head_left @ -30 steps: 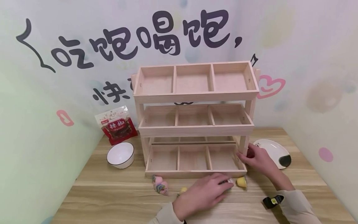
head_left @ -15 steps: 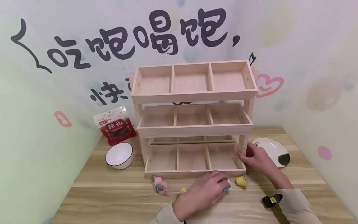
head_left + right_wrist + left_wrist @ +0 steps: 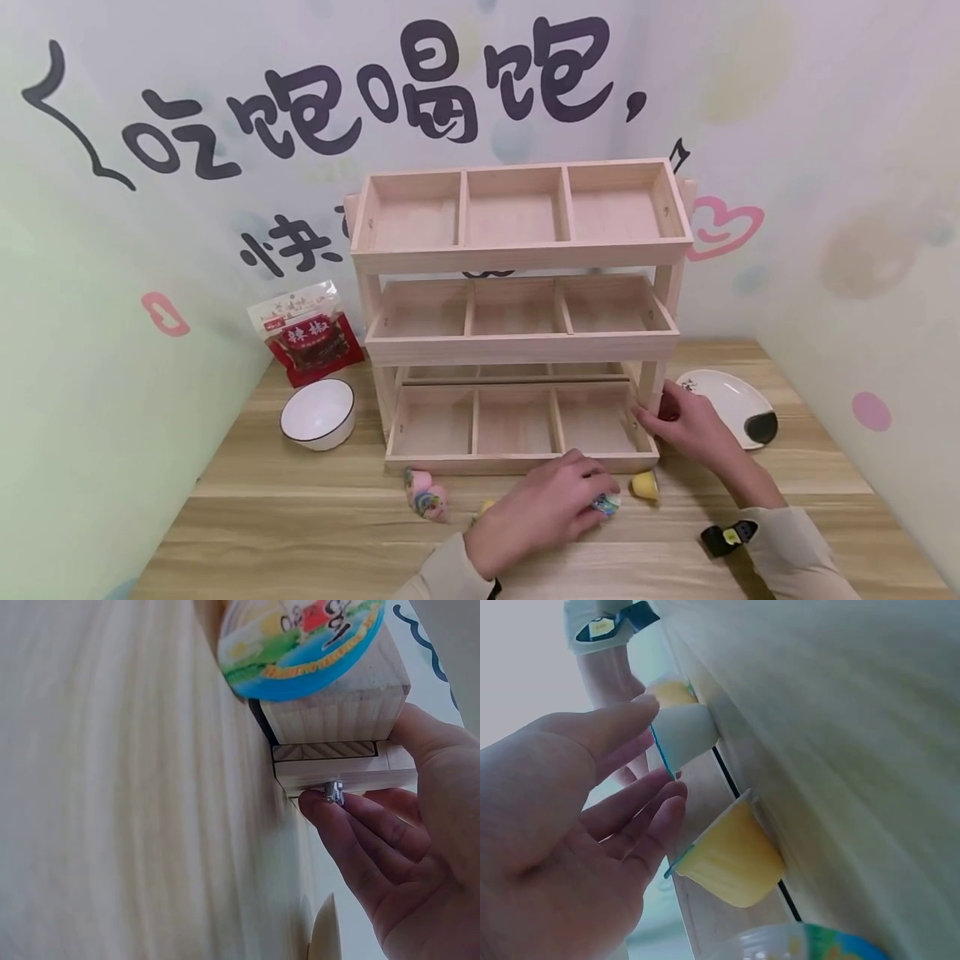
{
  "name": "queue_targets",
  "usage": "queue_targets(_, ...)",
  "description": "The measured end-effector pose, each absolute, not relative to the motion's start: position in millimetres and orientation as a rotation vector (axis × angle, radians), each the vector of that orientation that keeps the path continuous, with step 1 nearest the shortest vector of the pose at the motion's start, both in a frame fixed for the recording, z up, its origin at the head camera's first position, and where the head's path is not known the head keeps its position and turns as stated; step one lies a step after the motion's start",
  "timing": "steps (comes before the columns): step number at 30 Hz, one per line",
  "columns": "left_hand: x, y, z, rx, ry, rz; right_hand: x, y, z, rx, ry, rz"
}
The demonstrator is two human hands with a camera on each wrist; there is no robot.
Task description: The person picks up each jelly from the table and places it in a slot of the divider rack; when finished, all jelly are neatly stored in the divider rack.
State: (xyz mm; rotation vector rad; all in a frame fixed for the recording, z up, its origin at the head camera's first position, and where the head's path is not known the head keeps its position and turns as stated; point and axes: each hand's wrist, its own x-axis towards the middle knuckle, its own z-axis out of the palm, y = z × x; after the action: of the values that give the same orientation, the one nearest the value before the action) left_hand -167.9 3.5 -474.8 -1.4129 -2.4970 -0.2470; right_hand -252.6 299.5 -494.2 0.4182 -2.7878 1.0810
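Near the shelf's front edge, my left hand (image 3: pixel 543 510) holds a white jelly cup (image 3: pixel 686 735) by its rim, thumb on one side and fingers on the other. Its printed lid shows in the head view. My right hand (image 3: pixel 693 423) grips the right side of the three-tier wooden shelf (image 3: pixel 525 260) near its base. In the right wrist view, the fingertips touch a metal bolt (image 3: pixel 334 793) on the wood. A yellow jelly cup (image 3: pixel 645 486) lies between the hands. Another yellow jelly cup (image 3: pixel 731 855) is partly hidden by my left wrist in the head view.
Two pink jelly cups (image 3: pixel 426 495) lie left of my left hand. A white bowl (image 3: pixel 318 414) and a red chili bag (image 3: pixel 311 337) stand left of the shelf. An oval plate (image 3: pixel 723 400) lies on the right. Behind is a printed wall.
My left hand has shifted slightly left and back, and the cup's lid has turned to face upward into view. My right hand keeps its grip on the shelf. The head view moved slightly.
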Motion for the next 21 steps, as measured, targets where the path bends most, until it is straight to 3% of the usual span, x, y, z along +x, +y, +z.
queue_targets(21,-187,0,-444,-1.445,-2.655,-0.483,-254,301,-498,0.431,-2.774,1.083)
